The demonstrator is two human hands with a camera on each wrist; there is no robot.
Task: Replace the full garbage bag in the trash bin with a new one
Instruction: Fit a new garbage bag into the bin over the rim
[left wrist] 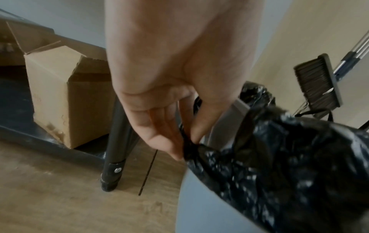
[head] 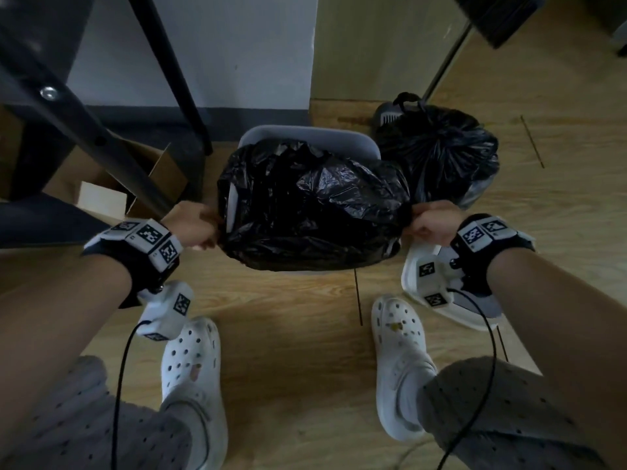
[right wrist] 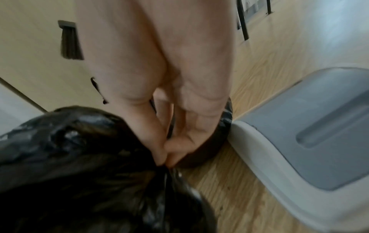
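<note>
A grey trash bin (head: 307, 134) stands on the wooden floor by the wall. A new black garbage bag (head: 312, 205) is spread over its top, and the far rim still shows. My left hand (head: 195, 225) pinches the bag's left edge (left wrist: 189, 146) between thumb and fingers. On the other side my right hand (head: 431, 222) pinches the right edge (right wrist: 165, 165). The full garbage bag (head: 441, 154), tied at the top, sits on the floor right of the bin. The bin's grey lid (right wrist: 311, 141) lies on the floor under my right wrist.
A cardboard box (left wrist: 66, 94) sits under a dark metal table frame (head: 163, 72) at the left. A broom (left wrist: 317, 86) leans by the wall behind the full bag. My feet in white clogs (head: 193, 378) stand close in front of the bin.
</note>
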